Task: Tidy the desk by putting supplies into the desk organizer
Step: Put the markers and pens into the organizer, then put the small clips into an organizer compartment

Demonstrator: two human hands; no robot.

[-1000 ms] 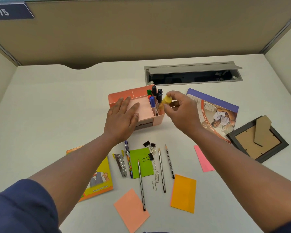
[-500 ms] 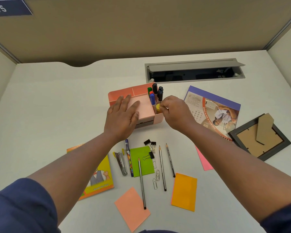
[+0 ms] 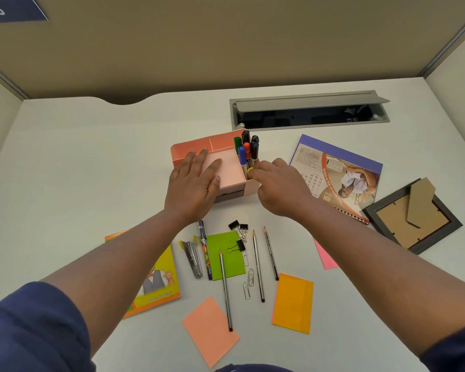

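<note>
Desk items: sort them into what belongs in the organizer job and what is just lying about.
Job: desk organizer, yellow marker under the right hand, left hand, pencils, binder clips, sticky notes, stapler.

Lying about: picture frame, calendar, notebook.

A pink desk organizer (image 3: pixel 230 171) sits mid-tabletop, markers (image 3: pixel 246 153) upright in its right compartment beside a yellow marker (image 3: pixel 250 173). Three pencils (image 3: pixel 258 265), binder clips (image 3: pixel 238 232) and sticky notes (image 3: pixel 226 255) lie nearer.
</note>
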